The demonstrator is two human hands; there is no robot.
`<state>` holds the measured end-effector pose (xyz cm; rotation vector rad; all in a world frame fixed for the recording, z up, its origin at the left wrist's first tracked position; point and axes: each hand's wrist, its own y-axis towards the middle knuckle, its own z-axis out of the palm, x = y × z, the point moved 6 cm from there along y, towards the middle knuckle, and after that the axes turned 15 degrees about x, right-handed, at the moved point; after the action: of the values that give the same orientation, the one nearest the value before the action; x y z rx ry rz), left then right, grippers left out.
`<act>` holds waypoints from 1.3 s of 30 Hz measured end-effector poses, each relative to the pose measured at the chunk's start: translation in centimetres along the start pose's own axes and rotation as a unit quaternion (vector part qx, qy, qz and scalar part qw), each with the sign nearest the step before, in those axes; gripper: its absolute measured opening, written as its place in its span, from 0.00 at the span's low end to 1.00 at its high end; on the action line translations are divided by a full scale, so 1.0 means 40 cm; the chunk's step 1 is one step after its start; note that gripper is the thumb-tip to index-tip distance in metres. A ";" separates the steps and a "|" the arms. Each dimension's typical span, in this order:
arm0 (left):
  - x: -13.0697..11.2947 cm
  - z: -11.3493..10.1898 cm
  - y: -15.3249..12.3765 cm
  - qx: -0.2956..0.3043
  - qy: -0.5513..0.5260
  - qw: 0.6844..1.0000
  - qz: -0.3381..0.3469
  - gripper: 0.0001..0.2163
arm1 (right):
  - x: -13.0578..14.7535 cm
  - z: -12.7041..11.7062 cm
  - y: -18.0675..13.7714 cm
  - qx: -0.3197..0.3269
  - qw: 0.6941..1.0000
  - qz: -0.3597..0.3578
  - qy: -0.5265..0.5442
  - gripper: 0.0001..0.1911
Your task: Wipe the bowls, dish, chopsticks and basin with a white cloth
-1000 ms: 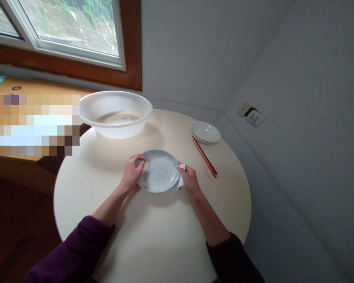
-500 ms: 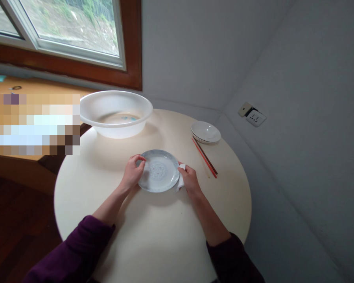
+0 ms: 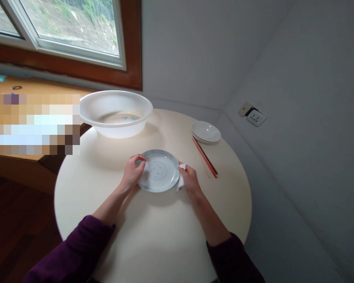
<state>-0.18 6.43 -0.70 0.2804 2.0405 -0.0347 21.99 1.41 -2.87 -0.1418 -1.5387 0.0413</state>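
A round plate (image 3: pixel 159 171) with a pale blue-grey rim and a patterned centre is held between my two hands over the table. My left hand (image 3: pixel 133 169) grips its left edge, thumb on top and fingers partly hidden beneath. At the opposite edge, my right hand (image 3: pixel 190 177) is closed around a folded white cloth or tissue (image 3: pixel 181 180), pressed against the plate's rim. Some of the right fingers are hidden behind the cloth and plate.
The round cream table (image 3: pixel 153 236) carries a large translucent white basin (image 3: pixel 120 131) at its back left. Two stacked white dishes (image 3: pixel 205 131) sit at the back right, with several chopsticks (image 3: pixel 205 158) in front. A wooden desk (image 3: pixel 59 87) adjoins on the left; walls meet behind.
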 end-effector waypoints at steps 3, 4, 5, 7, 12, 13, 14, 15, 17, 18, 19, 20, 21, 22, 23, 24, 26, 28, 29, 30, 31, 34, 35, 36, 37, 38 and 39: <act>0.000 -0.002 0.001 -0.006 0.002 1.000 0.003 0.07 | -0.002 0.000 0.001 0.002 1.000 0.002 -0.002 0.25; 0.000 -0.002 0.001 -0.008 0.002 1.000 0.003 0.07 | -0.001 0.000 0.000 0.003 1.000 0.001 -0.002 0.25; -0.001 -0.002 0.000 -0.008 0.001 1.000 0.003 0.07 | 0.000 0.000 0.000 0.004 1.000 -0.001 -0.002 0.25; -0.003 -0.002 -0.001 -0.005 -0.001 1.000 0.003 0.07 | 0.002 0.000 0.000 0.002 1.000 -0.005 -0.001 0.24; -0.009 -0.003 -0.003 -0.002 -0.007 1.000 0.005 0.07 | 0.004 0.000 0.000 0.000 1.000 -0.008 0.003 0.23; -0.011 -0.004 -0.003 -0.003 -0.008 1.000 0.006 0.07 | 0.004 0.000 -0.001 0.000 1.000 -0.008 0.002 0.23; -0.012 -0.004 -0.003 -0.004 -0.008 1.000 0.006 0.07 | 0.004 0.000 -0.001 0.001 1.000 -0.009 0.002 0.23; -0.013 -0.004 -0.003 -0.003 -0.009 1.000 0.006 0.07 | 0.005 0.000 -0.001 0.002 1.000 -0.011 0.001 0.23; -0.015 -0.004 -0.004 -0.003 -0.010 1.000 0.005 0.07 | 0.005 0.000 -0.001 0.003 1.000 -0.014 0.000 0.22; -0.016 -0.004 -0.004 -0.002 -0.010 1.000 0.006 0.07 | 0.005 0.000 -0.001 0.003 1.000 -0.014 -0.001 0.22; -0.017 -0.004 -0.004 -0.002 -0.011 1.000 0.008 0.07 | 0.004 -0.001 -0.001 0.002 1.000 -0.012 -0.001 0.22; -0.018 -0.005 -0.004 -0.003 -0.013 1.000 0.010 0.07 | 0.003 -0.001 -0.001 0.001 1.000 -0.009 -0.002 0.22; -0.019 -0.005 -0.004 -0.004 -0.017 1.000 0.013 0.06 | 0.002 -0.002 -0.001 0.001 1.000 -0.006 -0.002 0.22; -0.019 -0.006 -0.004 -0.004 -0.021 1.000 0.016 0.06 | 0.001 -0.002 -0.001 0.000 1.000 -0.004 -0.002 0.23; -0.018 -0.006 -0.004 -0.005 -0.027 0.999 0.017 0.06 | 0.001 -0.003 -0.001 -0.001 1.000 -0.004 -0.002 0.22; -0.017 -0.006 -0.003 -0.004 -0.033 0.999 0.018 0.06 | 0.001 -0.004 -0.001 -0.003 1.000 -0.006 -0.002 0.22; -0.012 -0.005 -0.002 -0.003 -0.044 0.999 0.018 0.06 | 0.001 -0.006 0.001 -0.007 1.000 -0.013 -0.001 0.20; -0.008 -0.005 -0.001 -0.003 -0.051 0.998 0.020 0.06 | -0.001 -0.008 0.003 -0.011 1.000 -0.018 0.001 0.19; -0.006 -0.005 0.000 -0.004 -0.055 0.998 0.022 0.06 | -0.003 -0.009 0.005 -0.014 1.000 -0.018 0.002 0.19; -0.004 -0.004 0.000 -0.005 -0.059 0.998 0.024 0.06 | -0.005 -0.010 0.006 -0.019 1.000 -0.019 0.004 0.18; -0.002 -0.004 0.001 -0.006 -0.065 0.998 0.025 0.06 | -0.007 -0.012 0.006 -0.024 0.999 -0.020 0.005 0.18; 0.007 -0.006 0.005 -0.020 -0.095 0.995 0.024 0.06 | -0.009 -0.016 0.006 -0.037 0.999 -0.025 0.008 0.17; 0.010 -0.007 0.006 -0.027 -0.109 0.993 0.023 0.06 | -0.009 -0.016 0.006 -0.037 0.999 -0.025 0.010 0.17; 0.013 -0.008 0.006 -0.034 -0.124 0.991 0.021 0.06 | -0.009 -0.016 0.005 -0.037 0.999 -0.025 0.012 0.17; 0.015 -0.010 0.007 -0.039 -0.138 0.989 0.018 0.06 | -0.008 -0.017 0.004 -0.038 0.999 -0.023 0.015 0.17; 0.016 -0.010 0.007 -0.042 -0.152 0.987 0.015 0.07 | -0.008 -0.017 0.004 -0.039 0.999 -0.023 0.020 0.17; 0.017 -0.011 0.007 -0.044 -0.162 0.986 0.011 0.07 | -0.007 -0.017 0.003 -0.041 0.999 -0.023 0.026 0.17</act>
<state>-0.79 6.90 -1.06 0.2271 1.7108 0.0223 22.69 1.46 -3.18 -0.1723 -1.4924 -0.0613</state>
